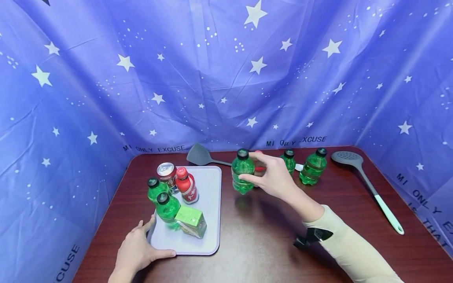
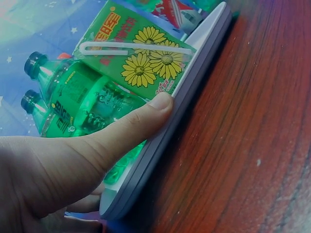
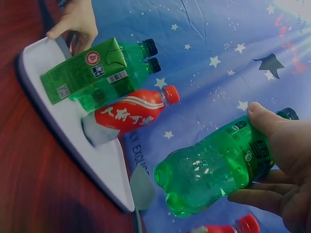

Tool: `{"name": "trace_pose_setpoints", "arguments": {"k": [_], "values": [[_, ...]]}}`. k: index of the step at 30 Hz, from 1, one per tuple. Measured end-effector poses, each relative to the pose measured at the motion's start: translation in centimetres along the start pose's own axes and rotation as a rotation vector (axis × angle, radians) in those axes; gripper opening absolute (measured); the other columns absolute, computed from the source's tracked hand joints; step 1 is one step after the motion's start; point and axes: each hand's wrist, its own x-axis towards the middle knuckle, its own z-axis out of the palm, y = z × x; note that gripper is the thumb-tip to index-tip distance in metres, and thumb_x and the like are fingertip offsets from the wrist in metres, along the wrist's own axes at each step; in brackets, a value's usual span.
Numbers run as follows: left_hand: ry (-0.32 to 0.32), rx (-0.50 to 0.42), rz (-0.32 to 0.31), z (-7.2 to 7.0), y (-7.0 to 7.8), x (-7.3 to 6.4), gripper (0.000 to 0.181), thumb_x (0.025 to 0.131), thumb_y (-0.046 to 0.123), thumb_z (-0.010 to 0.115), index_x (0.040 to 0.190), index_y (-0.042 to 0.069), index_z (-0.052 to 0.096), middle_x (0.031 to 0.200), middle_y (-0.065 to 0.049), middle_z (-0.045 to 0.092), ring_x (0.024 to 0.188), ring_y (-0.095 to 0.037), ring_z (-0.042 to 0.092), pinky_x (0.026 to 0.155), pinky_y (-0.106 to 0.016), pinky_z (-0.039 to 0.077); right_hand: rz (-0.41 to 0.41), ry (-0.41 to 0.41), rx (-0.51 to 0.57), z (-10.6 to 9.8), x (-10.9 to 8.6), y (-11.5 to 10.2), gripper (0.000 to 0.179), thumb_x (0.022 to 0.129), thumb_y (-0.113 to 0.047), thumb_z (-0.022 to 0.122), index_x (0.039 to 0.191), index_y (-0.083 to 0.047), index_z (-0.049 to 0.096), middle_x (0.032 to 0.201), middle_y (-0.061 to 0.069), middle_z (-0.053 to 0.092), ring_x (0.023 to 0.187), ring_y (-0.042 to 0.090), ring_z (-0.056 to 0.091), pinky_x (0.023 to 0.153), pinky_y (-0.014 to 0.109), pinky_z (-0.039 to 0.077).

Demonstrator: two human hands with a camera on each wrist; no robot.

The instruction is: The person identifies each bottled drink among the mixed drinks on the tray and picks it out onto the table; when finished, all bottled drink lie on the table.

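My right hand (image 1: 274,175) grips a green plastic bottle (image 1: 242,173) by its upper part, held above the table to the right of the tray. In the right wrist view the bottle (image 3: 214,165) hangs tilted across the picture, clear of the tray. My left hand (image 1: 136,247) holds the near left corner of the white tray (image 1: 210,212), with its thumb (image 2: 141,116) on the rim. On the tray stand two green bottles (image 1: 168,210), a green drink carton (image 1: 191,221) with a straw, a red-capped bottle (image 1: 187,186) and a can (image 1: 167,173).
Two more green bottles (image 1: 313,167) stand at the back right. A red-capped bottle (image 3: 248,224) is partly hidden behind my right hand. A grey spatula (image 1: 199,155) lies behind the tray, and a slotted skimmer (image 1: 357,165) lies at the far right. A starry curtain surrounds the table.
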Motion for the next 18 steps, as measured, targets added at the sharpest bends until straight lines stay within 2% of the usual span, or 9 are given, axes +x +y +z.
{"name": "trace_pose_setpoints", "arguments": {"k": [9,15,18], "values": [[0.002,0.002,0.002,0.0,-0.1,-0.2,0.150,0.042,0.089,0.088,0.157,0.000,0.049,0.149,-0.046,0.049,0.135,-0.064,0.052,0.094,-0.073,0.054,0.031,0.060,-0.051,-2.9,-2.8,1.5,0.057,0.075,-0.023,0.099,0.125,-0.013,0.076,0.110,0.004,0.083,0.083,0.018,0.082,0.073,0.037,0.066],[0.005,-0.002,0.000,0.0,0.0,-0.2,0.150,0.043,0.088,0.089,0.157,0.001,0.049,0.149,-0.046,0.049,0.135,-0.064,0.052,0.094,-0.073,0.054,0.052,0.097,-0.109,-4.9,-4.4,2.7,0.056,0.072,-0.018,0.100,0.122,-0.012,0.076,0.108,0.006,0.083,0.080,0.021,0.082,0.073,0.022,0.063],[0.008,-0.004,0.006,-0.1,0.1,-0.1,0.149,0.043,0.088,0.089,0.157,0.001,0.048,0.149,-0.046,0.049,0.136,-0.064,0.052,0.094,-0.073,0.054,0.065,0.115,-0.134,-6.0,-5.2,3.2,0.055,0.071,-0.016,0.101,0.120,-0.011,0.077,0.105,0.007,0.083,0.078,0.017,0.082,0.071,0.013,0.060]]}}
